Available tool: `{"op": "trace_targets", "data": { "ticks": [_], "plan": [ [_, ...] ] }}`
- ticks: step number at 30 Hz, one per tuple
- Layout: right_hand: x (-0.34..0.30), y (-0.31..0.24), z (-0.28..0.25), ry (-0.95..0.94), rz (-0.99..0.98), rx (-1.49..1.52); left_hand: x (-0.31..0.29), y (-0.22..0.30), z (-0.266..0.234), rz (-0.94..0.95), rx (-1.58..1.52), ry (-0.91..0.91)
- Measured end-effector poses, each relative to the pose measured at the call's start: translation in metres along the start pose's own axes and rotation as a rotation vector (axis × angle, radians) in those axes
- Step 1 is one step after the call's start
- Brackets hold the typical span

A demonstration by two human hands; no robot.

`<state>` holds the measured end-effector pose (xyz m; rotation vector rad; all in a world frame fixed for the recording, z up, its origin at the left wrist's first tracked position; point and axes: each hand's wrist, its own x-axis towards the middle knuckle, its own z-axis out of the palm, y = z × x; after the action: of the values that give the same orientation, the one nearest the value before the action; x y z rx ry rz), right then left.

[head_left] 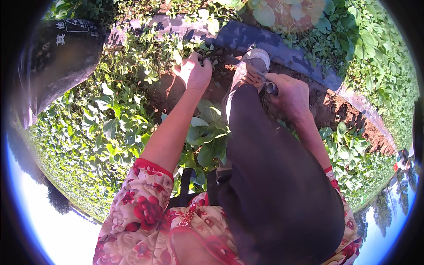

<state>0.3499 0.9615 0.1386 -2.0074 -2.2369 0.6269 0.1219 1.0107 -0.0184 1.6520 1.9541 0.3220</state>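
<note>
Small-leaved greenery (151, 59), stems uncountable, sprawls at my left hand (194, 74), looking light, soft and easily torn, best gripped low, though I cannot tell whether those curled fingers hold any, while my right hand (290, 92) clasps one tool (273, 89) near one shoe (258, 57), one black bag (73, 66) well to the left.

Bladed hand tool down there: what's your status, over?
Right hand gripping bladed hand tool. Left hand curled at small-leaved plants, hold unclear. Shoe close to the tool.
</note>
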Motion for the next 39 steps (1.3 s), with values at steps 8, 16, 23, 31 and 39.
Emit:
{"op": "trace_targets", "data": {
  "ticks": [8, 16, 23, 31, 39],
  "plan": [
    [0.003, -0.014, 0.019, -0.009, 0.041, 0.088, -0.014, 0.004, -0.019, 0.288, 0.248, 0.081],
    [0.018, 0.013, 0.047, -0.022, -0.112, 0.12, -0.022, 0.023, -0.015, 0.202, 0.396, -0.117],
    [0.039, -0.013, 0.064, -0.08, -0.247, 0.017, -0.023, 0.014, -0.011, 0.301, 0.45, 0.023],
    [0.009, -0.032, 0.004, -0.04, 0.027, -0.003, -0.063, -0.032, -0.036, 0.447, 0.383, 0.023],
    [0.013, -0.027, 0.043, 0.008, -0.062, 0.168, -0.033, -0.026, -0.057, 0.597, 0.394, -0.123]
  ]
}}
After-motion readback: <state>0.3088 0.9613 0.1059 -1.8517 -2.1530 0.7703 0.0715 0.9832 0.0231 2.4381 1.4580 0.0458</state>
